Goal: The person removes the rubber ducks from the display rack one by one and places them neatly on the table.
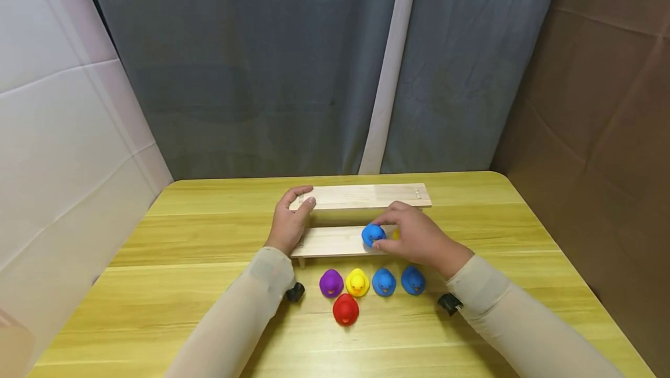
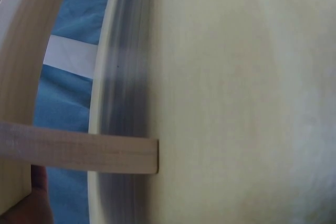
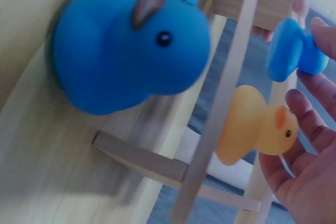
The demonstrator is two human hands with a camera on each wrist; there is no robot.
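Observation:
My right hand [image 1: 419, 238] pinches a blue rubber duck [image 1: 373, 235] between thumb and fingers at the lower step of a wooden two-step rack [image 1: 327, 242]. In the right wrist view that blue duck [image 3: 286, 51] is tilted near the thumb. Beside the same hand, partly hidden by it in the head view, a yellow rubber duck [image 3: 252, 124] stands on the lower step. My left hand [image 1: 290, 221] grips the left end of the rack's upper step [image 1: 366, 196], thumb in front. Only a bit of that hand [image 2: 31, 205] shows in the left wrist view.
On the table in front of the rack stand a purple duck [image 1: 331, 283], a yellow duck [image 1: 357, 282] and two blue ducks [image 1: 384, 282], in a row. A red duck [image 1: 346, 310] sits nearer. Behind the table [image 1: 209, 238] hangs a grey curtain [image 1: 251, 75].

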